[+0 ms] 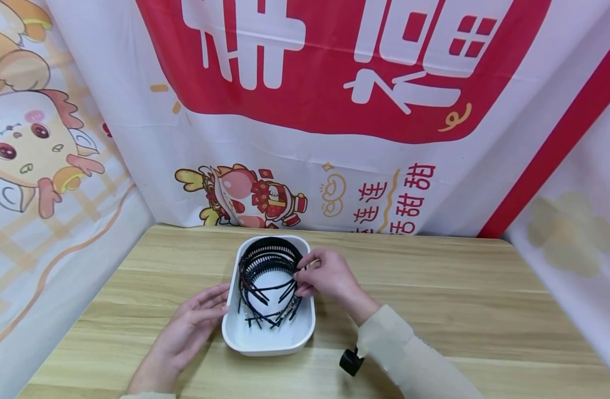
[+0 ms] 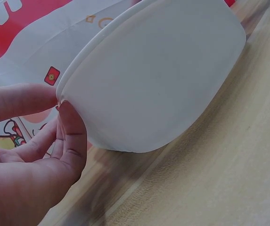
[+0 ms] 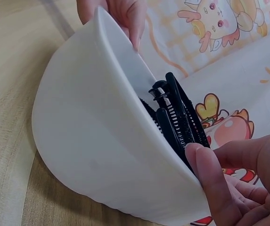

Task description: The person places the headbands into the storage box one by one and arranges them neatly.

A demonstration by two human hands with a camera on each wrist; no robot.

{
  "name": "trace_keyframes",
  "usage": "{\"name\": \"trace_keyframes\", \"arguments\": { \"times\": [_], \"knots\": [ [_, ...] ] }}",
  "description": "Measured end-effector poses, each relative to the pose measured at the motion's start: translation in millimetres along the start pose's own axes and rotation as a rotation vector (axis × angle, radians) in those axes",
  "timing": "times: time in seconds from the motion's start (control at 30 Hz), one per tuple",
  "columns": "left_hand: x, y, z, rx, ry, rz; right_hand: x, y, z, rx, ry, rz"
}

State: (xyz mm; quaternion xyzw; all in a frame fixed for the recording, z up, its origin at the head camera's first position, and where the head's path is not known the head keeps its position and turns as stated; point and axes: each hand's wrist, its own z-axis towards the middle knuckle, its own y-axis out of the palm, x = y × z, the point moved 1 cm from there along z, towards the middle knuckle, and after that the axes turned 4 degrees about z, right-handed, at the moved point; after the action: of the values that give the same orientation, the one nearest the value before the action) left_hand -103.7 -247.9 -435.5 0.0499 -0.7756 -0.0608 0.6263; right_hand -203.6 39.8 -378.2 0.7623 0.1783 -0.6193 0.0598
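Observation:
A white plastic basin (image 1: 270, 344) stands on the wooden table, holding several black toothed headbands (image 1: 272, 244) stacked with their ends toward the near side. At its left rim, my left hand (image 1: 192, 324) pinches the edge between thumb and finger. The left wrist view shows that hand (image 2: 36, 160) against the outer wall. Over the right rim, my right hand (image 1: 330, 277) pinches a headband at the side of the stack. Seen closer, the right thumb and fingers (image 3: 212, 174) meet at the black headbands (image 3: 179, 117), right beside the rim.
Behind the table (image 1: 435, 288) hangs a white and red printed cloth (image 1: 310, 124), and another printed cloth (image 1: 50, 238) covers the left side. A small black object (image 1: 351, 362) shows beside the right sleeve (image 1: 405, 354).

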Motion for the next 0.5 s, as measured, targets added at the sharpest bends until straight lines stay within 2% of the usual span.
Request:
{"name": "trace_keyframes", "arguments": {
  "times": [0.5],
  "knots": [
    [0.1, 1.7, -0.3, 0.002, -0.001, 0.006, 1.6, 0.7, 1.0, 0.0, -0.001, -0.032]
  ]
}}
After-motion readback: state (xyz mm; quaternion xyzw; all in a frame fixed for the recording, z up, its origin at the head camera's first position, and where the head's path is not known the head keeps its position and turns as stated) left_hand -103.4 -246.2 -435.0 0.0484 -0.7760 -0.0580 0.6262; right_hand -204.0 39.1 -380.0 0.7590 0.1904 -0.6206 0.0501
